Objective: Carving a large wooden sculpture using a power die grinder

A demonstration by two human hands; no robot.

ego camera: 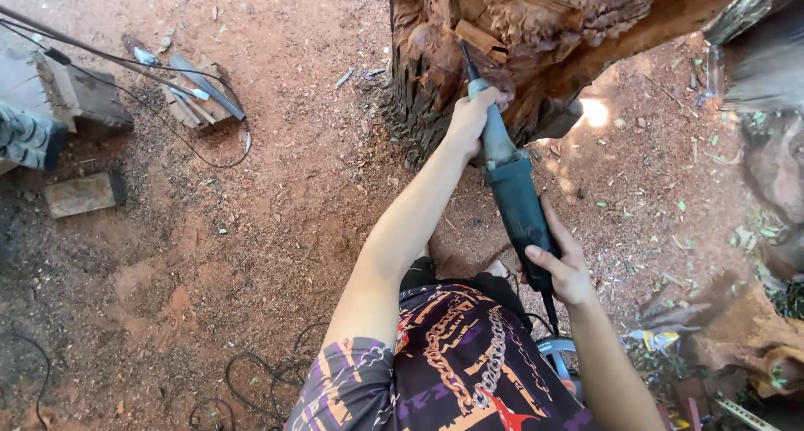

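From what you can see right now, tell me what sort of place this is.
Most likely an outdoor wood-carving yard. The ground is bare red earth strewn with sawdust and chips, a large carved tree trunk stands on it, and both hands hold a corded power carving tool against the wood.

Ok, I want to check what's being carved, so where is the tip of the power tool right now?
In the head view, upper centre: the power tool, gripped by the left hand in front and the right hand behind, has its tip against the carved reddish tree stump.
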